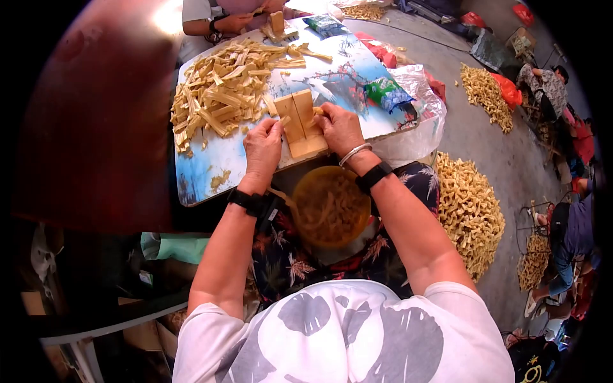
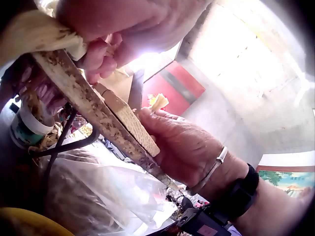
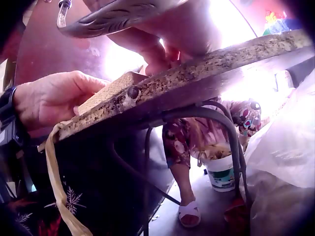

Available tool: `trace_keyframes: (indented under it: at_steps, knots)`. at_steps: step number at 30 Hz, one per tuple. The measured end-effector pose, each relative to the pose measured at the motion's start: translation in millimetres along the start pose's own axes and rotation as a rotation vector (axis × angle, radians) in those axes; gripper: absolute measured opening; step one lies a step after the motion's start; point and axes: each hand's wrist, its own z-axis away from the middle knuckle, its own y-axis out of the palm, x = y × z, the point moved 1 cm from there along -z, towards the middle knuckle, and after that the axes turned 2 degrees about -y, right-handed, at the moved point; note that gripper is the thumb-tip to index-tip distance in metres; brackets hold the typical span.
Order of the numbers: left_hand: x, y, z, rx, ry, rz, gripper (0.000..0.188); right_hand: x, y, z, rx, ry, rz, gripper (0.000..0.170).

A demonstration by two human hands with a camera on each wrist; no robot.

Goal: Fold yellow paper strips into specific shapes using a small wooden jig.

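A light wooden stand with an upright, slotted board (image 1: 295, 115) sits at the near edge of the painted tabletop (image 1: 198, 182). At its left side, my left hand (image 1: 263, 148) pinches the end of a pale yellow strip (image 1: 285, 120) between thumb and fingers. My right hand (image 1: 345, 132) is on the stand's other side, pinching a small pale yellow piece (image 2: 158, 102) that sticks up past the fingertips. Under the table edge, a yellow basin (image 1: 329, 170) holds more strips. One long strip (image 3: 58, 182) hangs over the edge in the right wrist view.
Loose strips (image 1: 220, 89) are heaped on the table's left. A green packet (image 1: 388, 94) lies at the right, near a clear plastic bag (image 1: 424, 115). Another person's hand (image 1: 235, 23) works at the far end. Short curled pieces (image 1: 469, 210) are piled on the floor.
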Motion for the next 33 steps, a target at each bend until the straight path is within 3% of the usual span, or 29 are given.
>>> trace_keyframes:
  at_steps: [2,5,8,11,13,15,16,19,20,23,25,28,31,33]
  knots:
    - [-4,-1,5,-0.002,-0.02,-0.074,0.017,3,-4,5,0.045,0.02,0.033,0.012]
    - [2,1,22,-0.078,0.14,-0.13,0.018,9,-11,18,0.056,0.015,0.006,0.013]
    - [-4,-5,43,-0.047,0.068,-0.016,0.014,9,-24,35,0.061,-0.037,-0.016,0.014]
    - [-9,-17,64,0.025,-0.013,0.236,0.014,14,-53,61,0.027,0.116,-0.248,0.014]
    - [-16,-25,85,0.144,-0.166,0.529,0.014,18,-72,82,0.113,0.262,-0.287,0.015]
    - [-17,-19,111,0.219,-0.243,0.639,0.014,9,-77,107,0.195,0.35,-0.279,0.015]
    - [-18,-15,124,0.252,-0.281,0.692,0.015,7,-80,116,0.347,0.496,-0.303,0.024]
    - [-14,5,155,0.337,-0.284,0.747,0.015,14,-70,140,0.165,-0.079,0.09,0.038]
    - [-13,10,163,0.346,-0.308,0.738,0.015,20,-69,146,0.251,-0.029,-0.048,0.05]
    - [-18,23,183,0.426,-0.304,0.757,0.014,45,-52,164,0.26,-0.007,-0.321,0.03]
    - [-7,27,189,0.385,-0.217,0.518,0.014,59,-53,173,0.17,-0.005,-0.232,0.019]
    - [4,18,192,0.464,-0.775,0.708,0.019,74,-62,182,0.11,0.022,-0.147,0.015]
    - [-8,9,198,0.62,-1.104,1.074,0.023,85,-64,206,0.172,-0.06,-0.218,0.015]
    - [5,17,203,0.687,-1.064,1.135,0.025,93,-70,217,0.17,-0.034,-0.316,0.016]
